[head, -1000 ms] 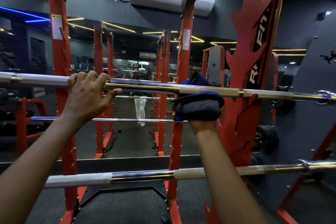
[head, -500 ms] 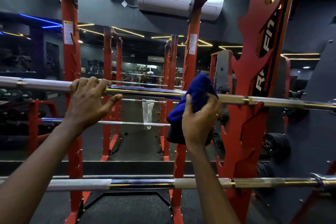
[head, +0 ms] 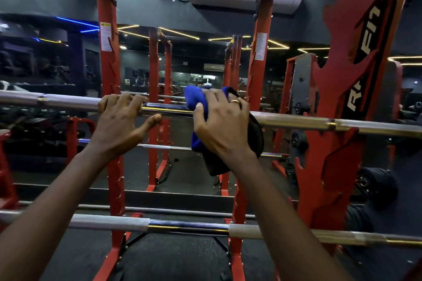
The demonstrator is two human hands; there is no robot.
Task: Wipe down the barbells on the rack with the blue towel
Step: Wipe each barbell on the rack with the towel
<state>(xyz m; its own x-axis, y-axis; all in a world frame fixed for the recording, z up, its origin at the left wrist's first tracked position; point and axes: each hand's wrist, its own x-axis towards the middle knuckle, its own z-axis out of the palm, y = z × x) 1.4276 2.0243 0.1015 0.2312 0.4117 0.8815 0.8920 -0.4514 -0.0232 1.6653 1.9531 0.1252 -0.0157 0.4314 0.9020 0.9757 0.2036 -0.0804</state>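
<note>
A steel upper barbell (head: 296,121) runs across the red rack at chest height. My left hand (head: 121,121) grips it from above, fingers over the top and thumb beneath. Just to the right, my right hand (head: 223,125) holds the blue towel (head: 196,102) wrapped over the same bar, fingers curled on top; the towel's dark lower part hangs below the bar. A second, lower barbell (head: 109,222) lies across the rack near knee height, untouched.
Red rack uprights (head: 109,70) stand behind the bars, and a thick red side frame (head: 335,143) rises at right with black weight plates (head: 376,187) beside it. A mirror wall behind reflects the rack. Dark rubber floor (head: 173,258) lies below.
My right hand rolled from beneath the bar to over its top, bringing the towel round the bar and sliding left toward my left hand. My left hand kept its grip.
</note>
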